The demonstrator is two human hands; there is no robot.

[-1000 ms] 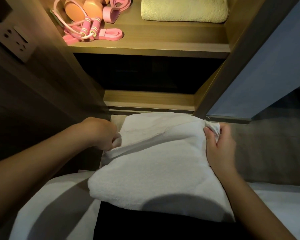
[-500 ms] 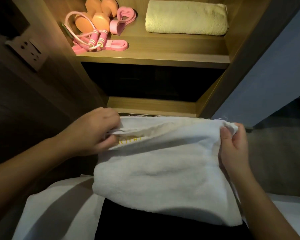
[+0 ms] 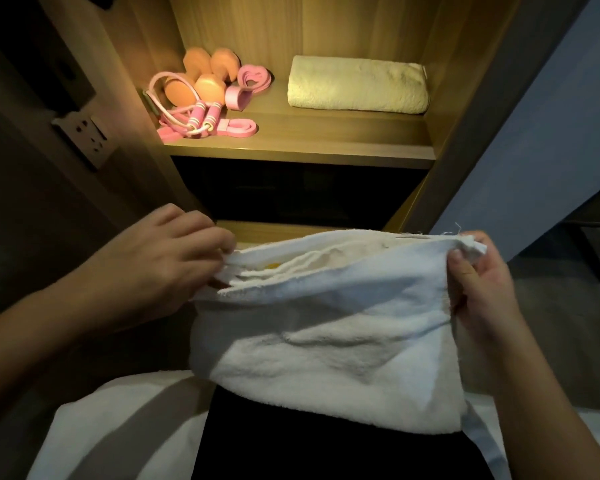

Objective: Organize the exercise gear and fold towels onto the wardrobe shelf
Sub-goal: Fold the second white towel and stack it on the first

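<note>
Both hands pinched the white towel's [image 3: 326, 327] top corners, left hand [image 3: 160, 265] and right hand [image 3: 478, 285], below the shelf [image 3: 302, 147]; aligning the layered edges first would keep the fold square

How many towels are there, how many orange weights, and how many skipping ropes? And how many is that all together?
Towels: 2, the white towel and the folded pale towel
Orange weights: 2, the left weight and the right weight
Skipping ropes: 1, the pink skipping rope
Total: 5
</note>
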